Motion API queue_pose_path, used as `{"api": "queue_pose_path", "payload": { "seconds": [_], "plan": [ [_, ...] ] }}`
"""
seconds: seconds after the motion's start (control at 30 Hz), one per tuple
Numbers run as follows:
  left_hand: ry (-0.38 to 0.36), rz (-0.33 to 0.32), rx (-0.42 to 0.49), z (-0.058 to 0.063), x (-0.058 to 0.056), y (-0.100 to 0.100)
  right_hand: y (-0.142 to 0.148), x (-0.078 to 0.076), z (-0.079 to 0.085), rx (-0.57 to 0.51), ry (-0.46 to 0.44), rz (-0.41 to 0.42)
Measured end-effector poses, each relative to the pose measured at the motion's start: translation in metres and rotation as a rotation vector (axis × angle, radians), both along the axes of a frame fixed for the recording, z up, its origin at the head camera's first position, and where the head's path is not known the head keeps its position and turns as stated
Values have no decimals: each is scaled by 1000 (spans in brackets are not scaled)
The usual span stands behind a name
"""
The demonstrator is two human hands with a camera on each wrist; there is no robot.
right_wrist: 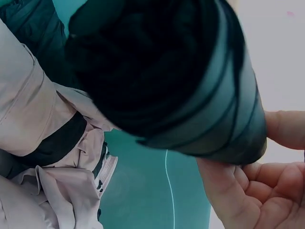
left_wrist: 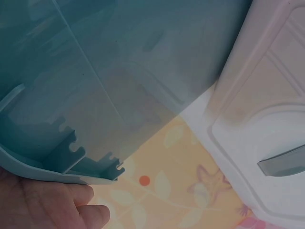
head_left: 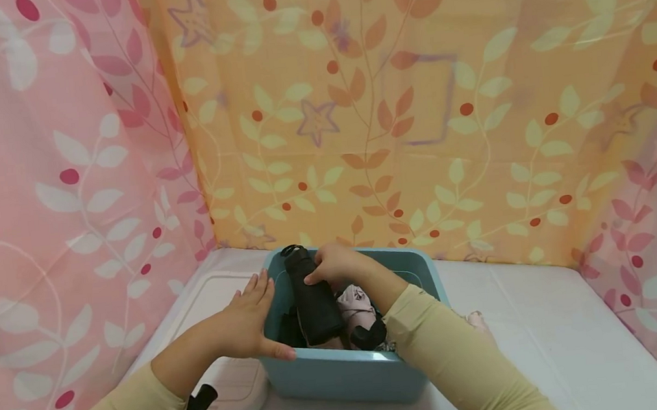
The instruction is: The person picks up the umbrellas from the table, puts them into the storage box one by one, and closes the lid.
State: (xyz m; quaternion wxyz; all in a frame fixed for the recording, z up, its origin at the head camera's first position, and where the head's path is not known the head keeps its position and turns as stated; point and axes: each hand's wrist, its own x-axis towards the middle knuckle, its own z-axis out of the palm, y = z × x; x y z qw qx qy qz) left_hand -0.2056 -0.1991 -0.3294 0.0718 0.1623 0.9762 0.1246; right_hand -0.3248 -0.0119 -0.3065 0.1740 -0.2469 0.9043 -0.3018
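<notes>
A blue plastic bin [head_left: 349,376] stands upright on the white table. My right hand [head_left: 340,266] reaches over it and holds a black folded umbrella [head_left: 316,307] by its upper part, thumb on the near side. The umbrella slants within the bin, with a loop at its top end; the right wrist view shows its wrapped dark folds [right_wrist: 190,95] close up. My left hand [head_left: 245,320] rests on the bin's left rim, fingers extended and thumb over the front edge. Beside the umbrella lie pale pink fabric bundles [right_wrist: 33,100], one next to a black curved piece [head_left: 369,336].
A white lid [head_left: 236,389] lies on the table left of the bin, partly under my left arm. A grey clip [left_wrist: 283,162] shows on it. Patterned curtains [head_left: 357,131] enclose the table [head_left: 540,343] at the back and sides. A pale item [head_left: 476,319] peeks out beside my right sleeve.
</notes>
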Motion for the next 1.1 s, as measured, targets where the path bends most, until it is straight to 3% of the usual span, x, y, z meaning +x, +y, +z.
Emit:
{"api": "queue_pose_path", "payload": {
  "seconds": [0.47,0.83,1.1],
  "plan": [
    [13,10,1,-2,0,-4,4,-1,0,-22,-235,-3],
    [8,15,-13,-2,-1,-2,10,-2,3,-41,-245,6],
    [6,3,-20,-2,0,0,22,-4,12,-130,-246,27]
  ]
}}
